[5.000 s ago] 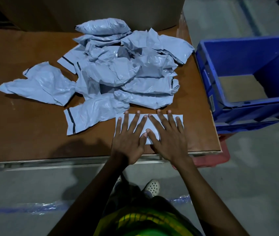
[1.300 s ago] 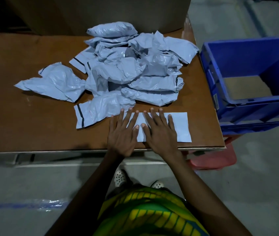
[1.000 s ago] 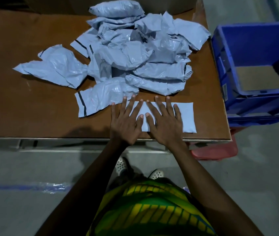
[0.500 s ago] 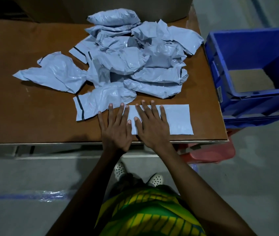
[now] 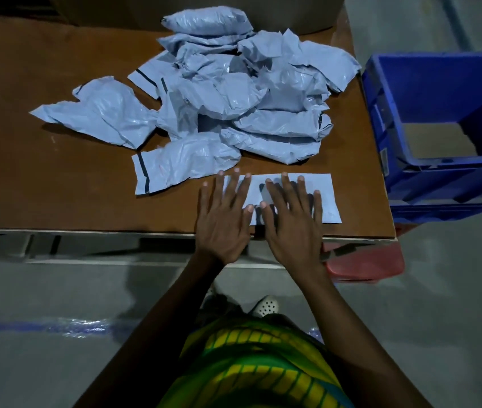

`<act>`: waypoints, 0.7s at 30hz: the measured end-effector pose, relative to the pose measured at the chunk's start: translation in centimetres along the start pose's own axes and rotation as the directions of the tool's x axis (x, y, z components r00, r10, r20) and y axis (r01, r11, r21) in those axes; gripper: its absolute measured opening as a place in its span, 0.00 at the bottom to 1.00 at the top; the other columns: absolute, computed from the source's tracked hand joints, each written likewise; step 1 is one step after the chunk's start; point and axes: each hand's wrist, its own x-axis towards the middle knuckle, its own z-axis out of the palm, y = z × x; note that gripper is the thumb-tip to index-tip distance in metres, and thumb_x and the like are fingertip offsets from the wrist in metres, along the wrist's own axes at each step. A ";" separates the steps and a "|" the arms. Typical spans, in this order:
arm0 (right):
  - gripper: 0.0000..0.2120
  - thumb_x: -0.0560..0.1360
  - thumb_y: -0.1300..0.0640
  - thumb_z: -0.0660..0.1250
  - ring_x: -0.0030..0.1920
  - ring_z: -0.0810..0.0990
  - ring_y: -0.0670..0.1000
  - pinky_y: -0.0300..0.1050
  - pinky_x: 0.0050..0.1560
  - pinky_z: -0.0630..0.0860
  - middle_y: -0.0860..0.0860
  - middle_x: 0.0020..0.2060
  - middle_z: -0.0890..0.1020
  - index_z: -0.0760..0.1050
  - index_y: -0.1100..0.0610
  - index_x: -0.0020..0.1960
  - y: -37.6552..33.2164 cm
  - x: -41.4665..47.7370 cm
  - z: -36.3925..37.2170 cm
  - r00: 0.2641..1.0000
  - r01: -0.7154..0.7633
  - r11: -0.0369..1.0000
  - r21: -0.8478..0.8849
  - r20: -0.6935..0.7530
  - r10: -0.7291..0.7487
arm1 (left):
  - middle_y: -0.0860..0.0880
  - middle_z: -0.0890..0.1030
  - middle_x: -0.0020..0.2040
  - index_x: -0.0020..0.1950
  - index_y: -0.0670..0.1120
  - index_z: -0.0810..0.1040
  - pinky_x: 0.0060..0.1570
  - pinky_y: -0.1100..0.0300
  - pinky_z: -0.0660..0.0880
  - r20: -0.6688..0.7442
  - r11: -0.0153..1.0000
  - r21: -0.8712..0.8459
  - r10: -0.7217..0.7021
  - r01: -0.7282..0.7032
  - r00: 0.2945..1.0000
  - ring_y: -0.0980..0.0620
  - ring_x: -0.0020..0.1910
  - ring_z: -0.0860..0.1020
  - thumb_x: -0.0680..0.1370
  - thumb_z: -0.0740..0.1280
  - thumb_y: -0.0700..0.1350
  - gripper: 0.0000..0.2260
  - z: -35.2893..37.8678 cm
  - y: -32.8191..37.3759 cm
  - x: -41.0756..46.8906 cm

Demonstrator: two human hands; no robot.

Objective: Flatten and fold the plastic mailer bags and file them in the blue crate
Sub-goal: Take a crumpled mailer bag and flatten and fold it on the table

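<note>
A flattened, folded grey mailer bag (image 5: 326,198) lies near the front edge of the brown table (image 5: 42,178). My left hand (image 5: 224,219) lies flat with straight fingers on the bag's left end. My right hand (image 5: 292,222) presses flat on its middle, fingers spread. Behind them is a pile of several crumpled grey mailer bags (image 5: 233,92); one with a black strip (image 5: 180,164) lies just left of my hands. The blue crate (image 5: 404,184) stands to the right of the table, its brown bottom showing.
A large cardboard box (image 5: 204,7) stands behind the pile at the table's far edge. A red stool (image 5: 363,263) sits under the table's right front corner. Grey floor lies below, with my white shoes (image 5: 266,304) visible.
Both hands have slid back and forth along the folded bag, staying flat on it. Compared with half a second ago they sit a little further right on it. The pile has not moved.
</note>
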 end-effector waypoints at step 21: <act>0.23 0.86 0.38 0.52 0.81 0.61 0.56 0.59 0.79 0.59 0.51 0.78 0.69 0.72 0.42 0.76 7.2 3.9 0.5 0.978 0.160 0.987 0.009 0.137 -0.160 | 0.50 0.44 0.85 0.85 0.55 0.48 0.80 0.40 0.37 0.252 0.993 -0.044 0.115 -0.108 0.961 0.44 0.84 0.40 0.84 0.46 0.57 0.29 0.0 0.7 3.1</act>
